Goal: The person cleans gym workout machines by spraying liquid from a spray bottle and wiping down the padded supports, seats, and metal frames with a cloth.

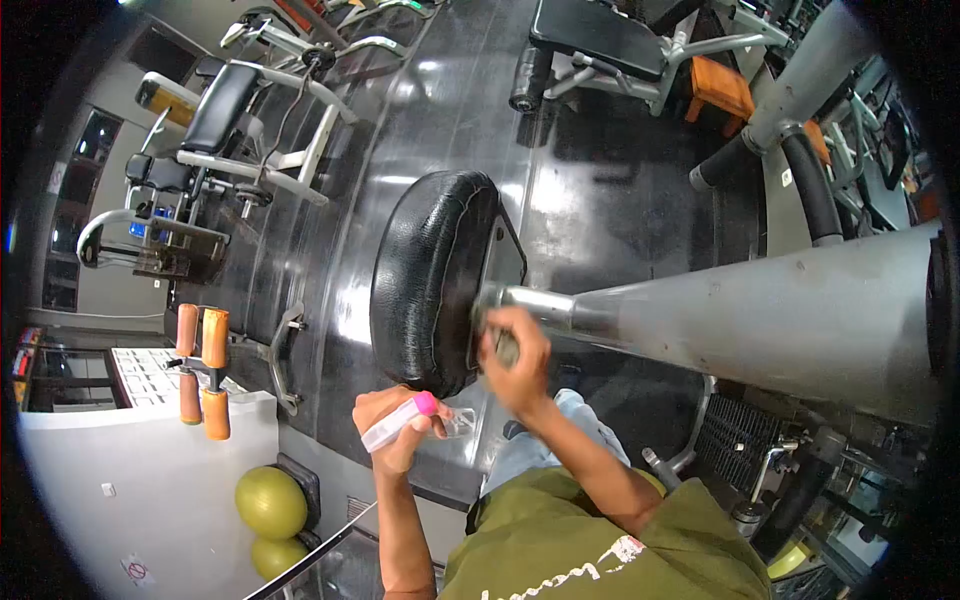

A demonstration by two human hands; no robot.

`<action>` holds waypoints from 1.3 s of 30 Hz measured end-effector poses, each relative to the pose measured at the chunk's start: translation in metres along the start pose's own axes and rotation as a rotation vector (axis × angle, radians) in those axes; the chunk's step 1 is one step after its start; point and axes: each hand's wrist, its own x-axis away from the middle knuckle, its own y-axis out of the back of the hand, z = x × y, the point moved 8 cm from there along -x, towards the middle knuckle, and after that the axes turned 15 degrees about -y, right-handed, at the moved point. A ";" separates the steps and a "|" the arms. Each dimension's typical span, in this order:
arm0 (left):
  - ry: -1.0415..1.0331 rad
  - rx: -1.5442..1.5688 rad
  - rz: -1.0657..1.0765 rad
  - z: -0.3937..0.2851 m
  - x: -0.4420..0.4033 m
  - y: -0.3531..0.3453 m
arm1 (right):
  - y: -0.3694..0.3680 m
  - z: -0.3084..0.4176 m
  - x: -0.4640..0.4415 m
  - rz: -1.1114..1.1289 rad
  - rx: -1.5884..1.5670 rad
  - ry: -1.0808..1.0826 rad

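Observation:
My left hand (392,425) is closed around a translucent white bottle (392,428) with a bright pink collar; a clear part sticks out beyond my fingers. It is just below the near end of a black padded seat (425,270) with a stitched edge. My right hand (520,365), slightly blurred, is closed on a bunched greyish cloth (505,347). That hand is beside the seat's underside, close to the shiny metal post (535,302) that joins the seat to a thick grey tube (770,305).
Weight machines with black pads (222,105) stand at the upper left, and a black bench (600,38) at the top right. Orange foam rollers (215,338) stick up at the left. Green exercise balls (271,502) lie by the white wall (150,470). An orange block (722,90) is near the bench.

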 end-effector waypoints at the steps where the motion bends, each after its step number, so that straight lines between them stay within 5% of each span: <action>1: 0.000 -0.001 -0.006 -0.006 -0.002 -0.002 | 0.001 0.000 0.005 0.006 0.001 0.002; 5: 0.181 -0.068 0.017 -0.025 -0.012 -0.014 | -0.007 -0.001 -0.015 0.014 0.007 0.030; 9: 0.283 -0.132 0.085 -0.030 -0.022 -0.031 | -0.006 -0.028 -0.091 -0.142 -0.045 -0.318; 11: 0.280 -0.126 0.061 -0.028 -0.023 -0.037 | -0.006 -0.024 -0.097 -0.150 -0.111 -0.322; 13: 0.286 -0.204 0.086 -0.023 -0.020 -0.042 | -0.004 -0.006 -0.080 -0.171 0.008 -0.090; 19: 0.192 -0.253 -0.051 -0.014 -0.015 -0.039 | -0.007 -0.042 -0.010 0.083 0.028 -0.297; 25: 0.085 -0.223 -0.017 -0.013 -0.010 -0.035 | -0.009 -0.080 -0.086 -0.057 -0.044 -0.497; 29: 0.130 -0.159 -0.045 -0.009 -0.007 -0.034 | -0.012 -0.105 -0.118 -0.183 0.034 -0.462; 39: 0.087 -0.183 0.018 -0.014 -0.013 -0.034 | -0.016 -0.077 -0.084 0.055 0.312 -0.423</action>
